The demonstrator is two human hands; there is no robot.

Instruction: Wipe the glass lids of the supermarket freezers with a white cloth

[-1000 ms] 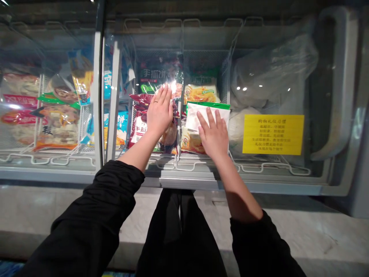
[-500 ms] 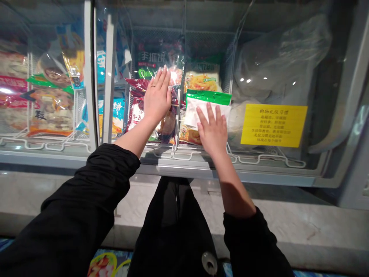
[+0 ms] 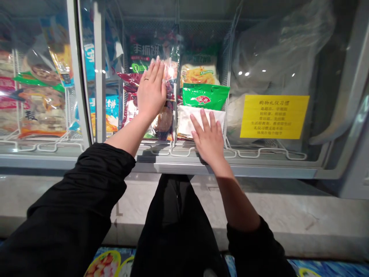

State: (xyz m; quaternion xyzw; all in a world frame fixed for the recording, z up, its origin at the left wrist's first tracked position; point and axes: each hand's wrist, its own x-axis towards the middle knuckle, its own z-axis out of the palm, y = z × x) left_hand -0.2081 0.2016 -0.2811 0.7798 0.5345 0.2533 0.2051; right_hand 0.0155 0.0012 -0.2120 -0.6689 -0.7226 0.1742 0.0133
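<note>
A big gray food freezer (image 3: 259, 172) has a shiny glass lid (image 3: 207, 11) with a yellow sign (image 3: 273, 130) on it. The left hand (image 3: 152, 92) lies flat on the lid, holding nothing; the right hand (image 3: 210, 139) is spread over a thin, flat white cloth (image 3: 186, 120) there.

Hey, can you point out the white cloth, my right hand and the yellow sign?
White cloth (image 3: 183, 120): head view, on its uncovered left part.
Right hand (image 3: 209, 142): head view, on the back of it.
Yellow sign (image 3: 275, 117): head view, middle of its printed face.
</note>
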